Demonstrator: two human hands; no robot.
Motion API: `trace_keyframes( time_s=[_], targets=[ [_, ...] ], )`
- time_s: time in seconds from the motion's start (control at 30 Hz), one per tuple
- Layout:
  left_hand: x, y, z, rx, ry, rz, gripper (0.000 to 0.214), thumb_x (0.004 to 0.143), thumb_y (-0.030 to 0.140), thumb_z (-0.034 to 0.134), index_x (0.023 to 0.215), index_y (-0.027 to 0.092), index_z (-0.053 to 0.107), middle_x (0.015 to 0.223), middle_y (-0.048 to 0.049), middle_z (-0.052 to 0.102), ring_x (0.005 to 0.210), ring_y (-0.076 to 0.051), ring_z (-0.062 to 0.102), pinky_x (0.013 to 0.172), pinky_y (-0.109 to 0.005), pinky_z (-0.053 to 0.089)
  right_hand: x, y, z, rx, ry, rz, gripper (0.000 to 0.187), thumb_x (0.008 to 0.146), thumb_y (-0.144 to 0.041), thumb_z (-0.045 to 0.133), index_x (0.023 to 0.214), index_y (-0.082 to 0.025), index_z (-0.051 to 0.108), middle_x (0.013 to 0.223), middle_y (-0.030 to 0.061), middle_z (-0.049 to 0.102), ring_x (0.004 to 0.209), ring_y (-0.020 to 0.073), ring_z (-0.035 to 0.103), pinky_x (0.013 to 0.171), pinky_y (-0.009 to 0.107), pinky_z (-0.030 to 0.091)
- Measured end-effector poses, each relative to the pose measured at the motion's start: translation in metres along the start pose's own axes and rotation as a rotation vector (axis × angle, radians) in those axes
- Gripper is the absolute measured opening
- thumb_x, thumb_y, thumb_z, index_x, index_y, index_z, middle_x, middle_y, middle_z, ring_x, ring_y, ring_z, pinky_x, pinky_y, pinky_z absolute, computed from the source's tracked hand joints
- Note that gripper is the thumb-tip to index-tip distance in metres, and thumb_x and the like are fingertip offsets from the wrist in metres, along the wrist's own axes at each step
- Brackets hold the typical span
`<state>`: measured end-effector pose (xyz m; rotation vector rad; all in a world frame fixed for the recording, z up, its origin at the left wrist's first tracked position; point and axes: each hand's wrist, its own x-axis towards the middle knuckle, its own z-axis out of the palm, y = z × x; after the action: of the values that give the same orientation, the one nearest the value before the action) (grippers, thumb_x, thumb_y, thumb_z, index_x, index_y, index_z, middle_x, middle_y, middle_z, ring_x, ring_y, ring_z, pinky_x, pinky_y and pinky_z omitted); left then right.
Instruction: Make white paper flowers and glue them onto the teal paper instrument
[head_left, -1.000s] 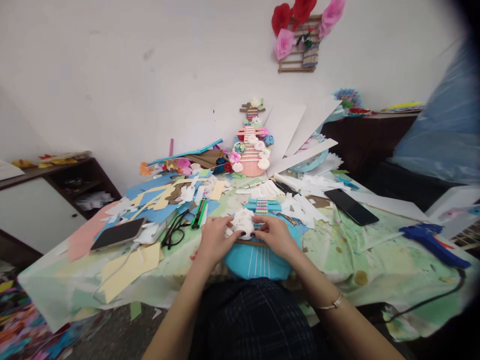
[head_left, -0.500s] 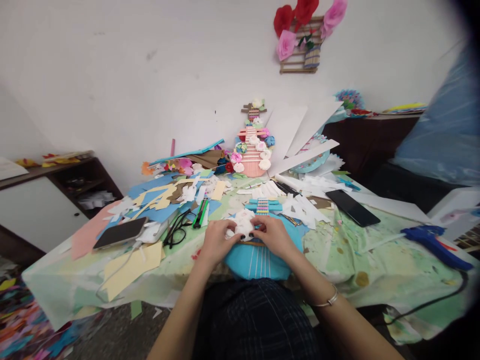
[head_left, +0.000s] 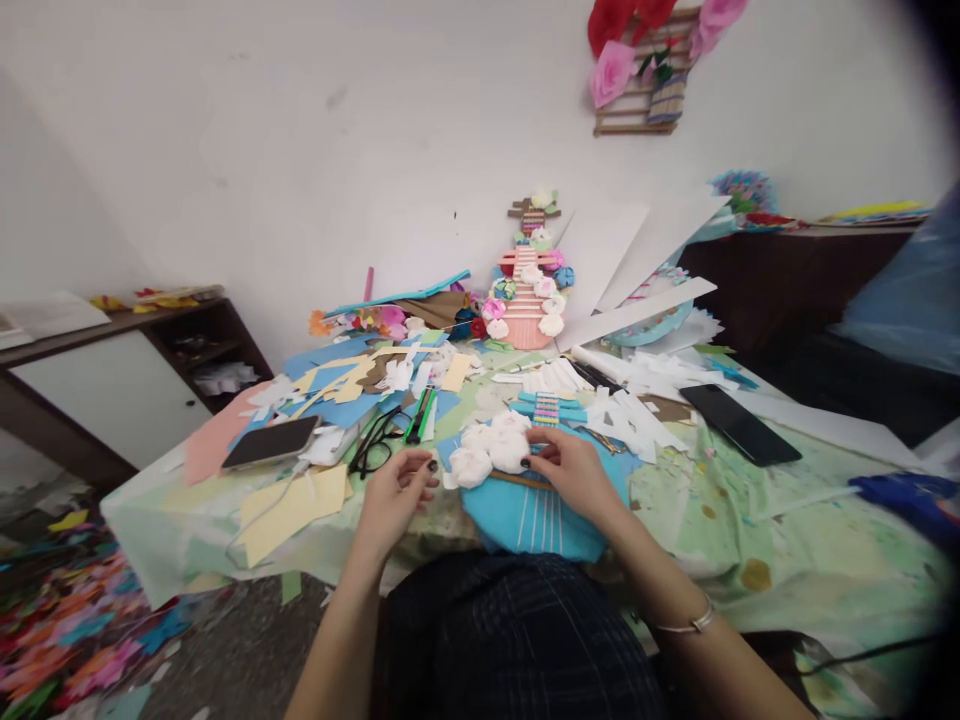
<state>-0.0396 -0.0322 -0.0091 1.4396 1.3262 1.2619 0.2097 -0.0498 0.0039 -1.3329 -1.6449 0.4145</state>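
A blue paper guitar [head_left: 525, 515] lies at the near edge of the table, with several white paper flowers [head_left: 491, 452] on its upper part. My right hand [head_left: 566, 470] rests on the guitar, its fingertips pinched against the rightmost white flower. My left hand [head_left: 396, 492] hovers just left of the flowers, apart from them, fingers loosely curled with nothing visible in them. Beyond the flowers sits the guitar's striped headpiece [head_left: 547, 408].
Scissors [head_left: 375, 450], a green pen [head_left: 421, 415] and a phone [head_left: 271, 442] lie to the left among paper scraps. Another phone [head_left: 739, 424] and a blue glue gun [head_left: 907, 497] are on the right. A pink flower guitar [head_left: 529, 290] leans on the wall.
My left hand has let go of the white flowers and drawn back to the left. The right hand stays on them. The camera has turned slightly left.
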Motion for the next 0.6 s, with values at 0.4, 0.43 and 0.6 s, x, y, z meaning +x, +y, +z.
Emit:
trace_keyframes(
  time_s=[0.4, 0.43, 0.6],
  targets=[
    [-0.012, 0.004, 0.015, -0.223, -0.216, -0.205, 0.071, 0.042, 0.025, 0.086, 0.105, 0.017, 0.054, 0.083, -0.0059, 0.072, 0.076, -0.024, 0.071, 0.066, -0.033, 0.057, -0.056, 0.05, -0.159, -0.443, 0.649, 0.261, 0.034, 0.077, -0.033, 0.052, 0.1, -0.016, 0.07, 0.093, 0.0117, 0.072, 0.073, 0.0237, 0.067, 0.075, 0.041, 0.052],
    [-0.012, 0.004, 0.015, -0.232, -0.228, -0.233, 0.073, 0.042, 0.026, 0.087, 0.106, 0.018, 0.053, 0.086, -0.0067, 0.072, 0.077, -0.024, 0.071, 0.066, -0.032, 0.057, -0.068, 0.057, -0.179, -0.522, 0.723, 0.305, 0.034, 0.078, -0.032, 0.051, 0.101, -0.016, 0.07, 0.089, 0.0125, 0.072, 0.072, 0.0248, 0.067, 0.076, 0.043, 0.051],
    [-0.012, 0.003, 0.021, -0.257, -0.205, -0.296, 0.08, 0.034, 0.026, 0.09, 0.105, 0.019, 0.053, 0.087, -0.0047, 0.072, 0.074, -0.021, 0.07, 0.066, -0.03, 0.057, -0.119, 0.091, -0.264, -0.851, 0.827, 0.421, 0.029, 0.082, -0.03, 0.054, 0.099, -0.011, 0.068, 0.092, 0.0184, 0.068, 0.091, 0.0333, 0.062, 0.087, 0.056, 0.042]
  ],
)
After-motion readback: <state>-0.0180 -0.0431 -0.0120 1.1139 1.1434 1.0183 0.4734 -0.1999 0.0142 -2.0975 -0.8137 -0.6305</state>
